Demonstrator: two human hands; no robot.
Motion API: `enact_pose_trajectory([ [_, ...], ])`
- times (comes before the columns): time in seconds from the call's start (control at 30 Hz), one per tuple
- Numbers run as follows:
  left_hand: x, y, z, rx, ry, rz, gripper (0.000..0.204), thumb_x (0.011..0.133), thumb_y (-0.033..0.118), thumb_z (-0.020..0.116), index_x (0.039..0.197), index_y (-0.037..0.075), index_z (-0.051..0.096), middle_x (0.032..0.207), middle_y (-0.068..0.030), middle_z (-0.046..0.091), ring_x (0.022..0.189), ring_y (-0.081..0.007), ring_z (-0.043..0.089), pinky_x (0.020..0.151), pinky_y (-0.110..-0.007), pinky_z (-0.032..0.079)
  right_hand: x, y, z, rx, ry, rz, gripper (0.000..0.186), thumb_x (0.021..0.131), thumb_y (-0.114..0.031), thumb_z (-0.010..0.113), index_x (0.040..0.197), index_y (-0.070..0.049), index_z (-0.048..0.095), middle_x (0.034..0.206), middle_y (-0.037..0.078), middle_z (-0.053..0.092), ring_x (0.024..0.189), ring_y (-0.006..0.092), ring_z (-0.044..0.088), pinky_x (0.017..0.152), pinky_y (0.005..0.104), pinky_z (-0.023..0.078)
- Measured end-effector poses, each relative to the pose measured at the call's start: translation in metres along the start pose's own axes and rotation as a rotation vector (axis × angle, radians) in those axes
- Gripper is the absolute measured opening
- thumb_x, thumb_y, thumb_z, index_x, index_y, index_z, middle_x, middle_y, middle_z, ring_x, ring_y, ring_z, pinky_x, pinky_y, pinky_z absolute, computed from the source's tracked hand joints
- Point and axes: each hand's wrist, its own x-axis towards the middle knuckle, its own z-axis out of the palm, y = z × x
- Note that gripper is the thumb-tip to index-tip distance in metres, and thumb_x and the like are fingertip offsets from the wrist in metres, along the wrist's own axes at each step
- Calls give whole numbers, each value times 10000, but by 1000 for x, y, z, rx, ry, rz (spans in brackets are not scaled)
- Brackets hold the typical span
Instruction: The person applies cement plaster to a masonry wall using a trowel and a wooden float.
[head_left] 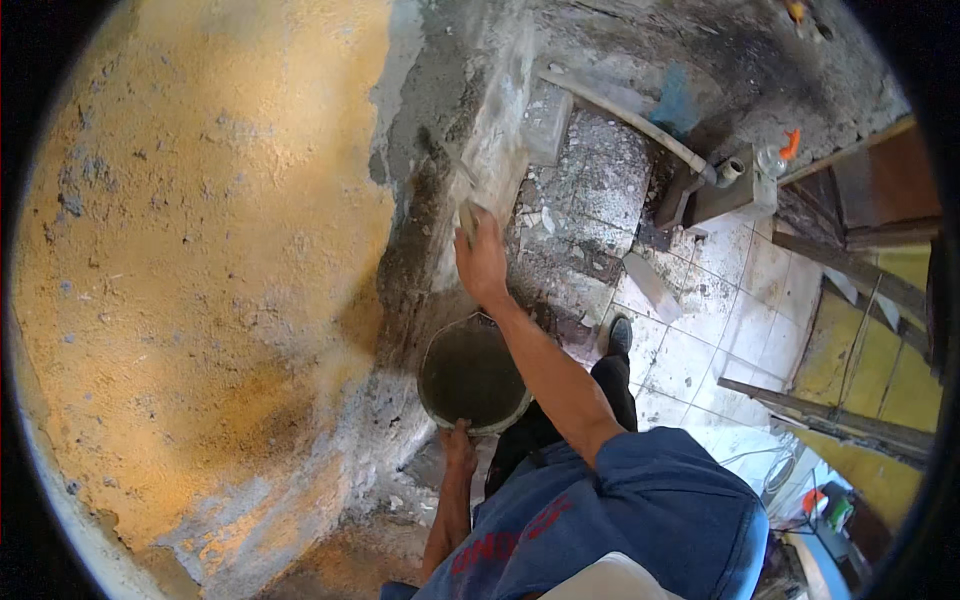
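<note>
My right hand reaches forward at the base of the wall, its fingers closed round a small pale tool. The exact kind of this tool is hard to make out. Beside it runs a strip of rough grey plaster, smeared and damp-looking, along the edge of the yellow wall. Below that arm a round bucket holds a dark grey-brown mix, with a thin wire handle at its far rim. My left hand grips the bucket's near rim; my right forearm passes over its right side.
A peeling yellow wall fills the left. Ahead lie a rubble-strewn ledge, a long pipe and a concrete box. A loose slab rests on white floor tiles near my shoe. Wooden beams stand at the right.
</note>
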Motion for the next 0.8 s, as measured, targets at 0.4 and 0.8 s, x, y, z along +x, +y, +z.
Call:
enact_pose_trajectory([
  [0.4,-30,41,107,284,-171,384,582,948,23,557,1504,3,389,1477,-130,486,1297,-244,497,1102,-369,391,-25,14,-281,-525,-1071,-51,479,941,-232,681,1370,-54,561,1104,183,642,990,358,676,817,441,576],
  [0.8,-49,61,266,421,-209,641,615,935,71,583,1483,-86,353,1384,-291,519,1282,-379,521,1115,-421,371,-32,40,-287,-734,-1030,-136,350,882,-89,573,1174,100,612,993,314,677,865,425,715,705,522,586],
])
